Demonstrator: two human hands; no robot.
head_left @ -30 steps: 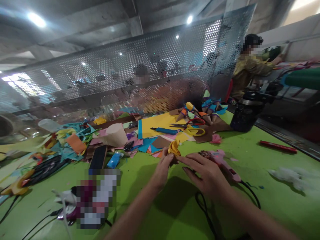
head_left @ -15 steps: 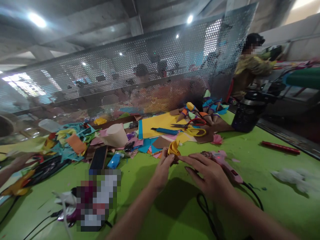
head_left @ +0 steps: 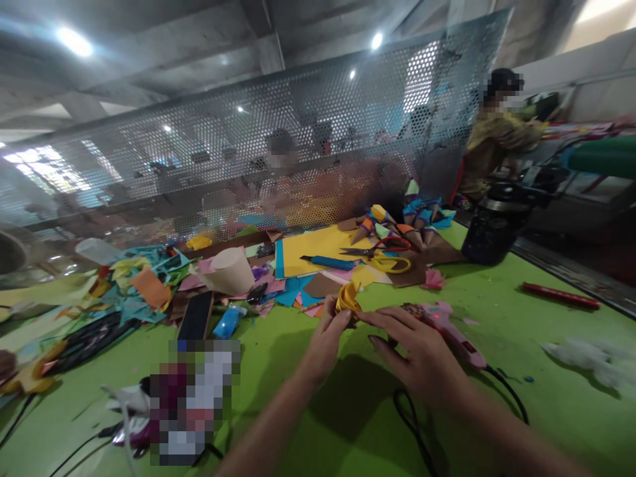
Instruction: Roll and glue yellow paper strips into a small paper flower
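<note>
My left hand (head_left: pixel 325 348) is closed around a curled yellow paper flower (head_left: pixel 348 299), pinching its darker base, which the fingers mostly hide. Close beside it is my right hand (head_left: pixel 417 338), fingers stretched out and thumb apart. Its index fingertip reaches the flower's lower edge; whether it presses on it I cannot tell. Just beyond the right hand lies a pink glue gun (head_left: pixel 462 341) with a small red light and a black cord. Brown and coloured paper scraps (head_left: pixel 320 283) lie in front of the flower.
Scissors (head_left: pixel 390 262) and a blue craft knife (head_left: pixel 328 262) lie on yellow paper (head_left: pixel 308 245). Small paper cones (head_left: pixel 417 225), a dark bottle (head_left: pixel 491 225) and a red pen (head_left: pixel 561 295) are to the right. A phone (head_left: pixel 195 317) and paper strips (head_left: pixel 159 275) lie left. A person (head_left: pixel 497 139) works behind.
Another person's hand at the far left has drawn back, nearly out of view. My fingers and the yellow flower have shifted only slightly.
</note>
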